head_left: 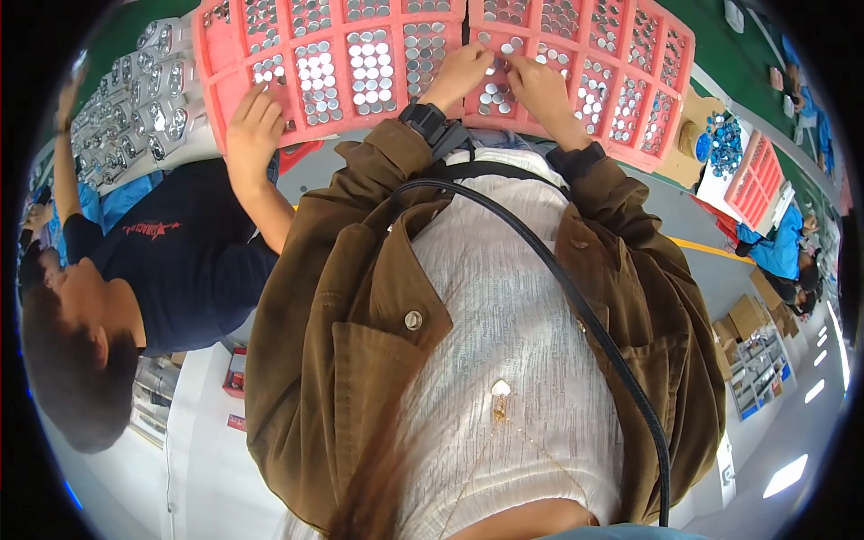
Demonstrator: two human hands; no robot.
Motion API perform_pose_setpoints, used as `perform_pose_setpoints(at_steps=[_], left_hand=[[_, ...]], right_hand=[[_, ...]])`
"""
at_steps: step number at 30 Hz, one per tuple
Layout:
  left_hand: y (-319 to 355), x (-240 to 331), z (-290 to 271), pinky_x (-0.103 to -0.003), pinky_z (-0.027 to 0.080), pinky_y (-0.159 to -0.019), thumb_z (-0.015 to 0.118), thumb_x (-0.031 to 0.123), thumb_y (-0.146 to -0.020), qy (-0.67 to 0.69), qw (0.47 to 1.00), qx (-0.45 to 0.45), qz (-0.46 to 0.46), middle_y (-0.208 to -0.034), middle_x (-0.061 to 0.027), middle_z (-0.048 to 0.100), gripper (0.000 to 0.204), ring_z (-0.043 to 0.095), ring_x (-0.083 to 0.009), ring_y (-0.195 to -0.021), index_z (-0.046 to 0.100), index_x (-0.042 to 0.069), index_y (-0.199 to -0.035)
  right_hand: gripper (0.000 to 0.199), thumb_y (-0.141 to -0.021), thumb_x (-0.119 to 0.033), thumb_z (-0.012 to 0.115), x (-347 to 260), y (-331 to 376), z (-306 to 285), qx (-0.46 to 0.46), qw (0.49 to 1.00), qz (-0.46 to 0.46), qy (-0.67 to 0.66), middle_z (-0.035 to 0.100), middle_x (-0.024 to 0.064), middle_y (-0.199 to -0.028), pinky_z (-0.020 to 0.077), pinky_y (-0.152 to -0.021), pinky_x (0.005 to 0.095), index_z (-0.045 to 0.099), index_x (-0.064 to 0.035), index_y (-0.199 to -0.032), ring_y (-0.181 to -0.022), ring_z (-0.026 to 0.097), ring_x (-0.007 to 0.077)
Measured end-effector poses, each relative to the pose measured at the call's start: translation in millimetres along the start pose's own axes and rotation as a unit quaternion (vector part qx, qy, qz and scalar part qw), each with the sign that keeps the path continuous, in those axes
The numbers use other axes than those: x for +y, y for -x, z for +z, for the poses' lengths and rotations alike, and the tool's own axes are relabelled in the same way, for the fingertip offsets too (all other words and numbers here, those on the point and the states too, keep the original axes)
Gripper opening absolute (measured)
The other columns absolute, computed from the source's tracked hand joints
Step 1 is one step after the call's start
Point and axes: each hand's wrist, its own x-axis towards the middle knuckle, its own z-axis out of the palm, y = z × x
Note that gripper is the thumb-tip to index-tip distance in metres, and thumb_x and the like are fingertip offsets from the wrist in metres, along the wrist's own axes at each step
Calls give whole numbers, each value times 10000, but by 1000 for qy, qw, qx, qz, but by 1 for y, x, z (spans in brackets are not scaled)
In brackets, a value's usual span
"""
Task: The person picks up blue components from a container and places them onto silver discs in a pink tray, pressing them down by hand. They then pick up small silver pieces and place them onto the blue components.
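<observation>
Two pink trays (465, 121) stand side by side, divided into compartments of small round silver discs (371, 67). My left hand (460, 76) reaches over the inner edge of the right tray, its fingers drawn together. Close beside it, my right hand (542, 88) bends its thumb and fingers toward the same compartment. The two sets of fingertips nearly meet above loose silver discs (494, 97). Whatever lies between the fingertips is too small to make out. Dark bands circle both my wrists.
At my left a person in a dark shirt (193, 252) has a hand (255, 121) over the left tray. Clear packs of shiny parts (144, 90) stand farther left. To the right are blue discs (723, 144) and another pink tray (758, 184). A black cable (576, 283) crosses my front.
</observation>
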Motion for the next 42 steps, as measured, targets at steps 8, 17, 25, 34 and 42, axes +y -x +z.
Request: perform_pose_setpoints(at_steps=[8, 17, 25, 34, 42], left_hand=[[-4, 0, -1, -303, 415, -696, 470, 288, -828, 35, 996, 82, -9, -790, -121, 595, 314, 557, -228, -759, 580, -6, -828], [-18, -1, 2, -335, 396, -754, 470, 254, -820, -21, 979, 170, 109, -844, -134, 584, 288, 528, -260, -874, 580, -11, -802], [-16, 3, 4, -406, 404, -722, 462, 229, -814, 10, 991, 95, 90, -830, -210, 561, 294, 528, -359, -813, 563, -48, -815], [-8, 6, 4, -387, 421, -701, 474, 275, -806, 42, 998, 40, 14, -798, -198, 583, 321, 565, -337, -794, 558, -32, -852], [-1, -4, -6, -372, 423, -648, 478, 248, -818, 29, 994, 81, 61, -737, -183, 585, 267, 577, -311, -732, 559, -4, -851]], right_hand=[[291, -789, -146, 490, -2, -3, -11, -23, 998, 53, -31, 613, 115, -779, 478, -557, 385, 548, -102, -1070, -640, 596, 282], [250, -780, -166, 500, 2, -9, -8, -17, 999, 32, 8, 613, 129, -763, 481, -540, 393, 546, -79, -1010, -640, 601, 294], [202, -770, -164, 513, 8, -13, -11, 13, 998, 23, 54, 615, 121, -757, 481, -529, 382, 555, -64, -941, -636, 608, 278], [150, -757, -147, 521, 8, -15, -11, 1, 999, 7, 52, 608, 126, -726, 478, -504, 380, 560, -70, -880, -614, 606, 276], [159, -793, -178, 509, -2, -10, -18, 41, 997, 43, -46, 602, 148, -720, 467, -511, 361, 566, -43, -853, -626, 603, 271]])
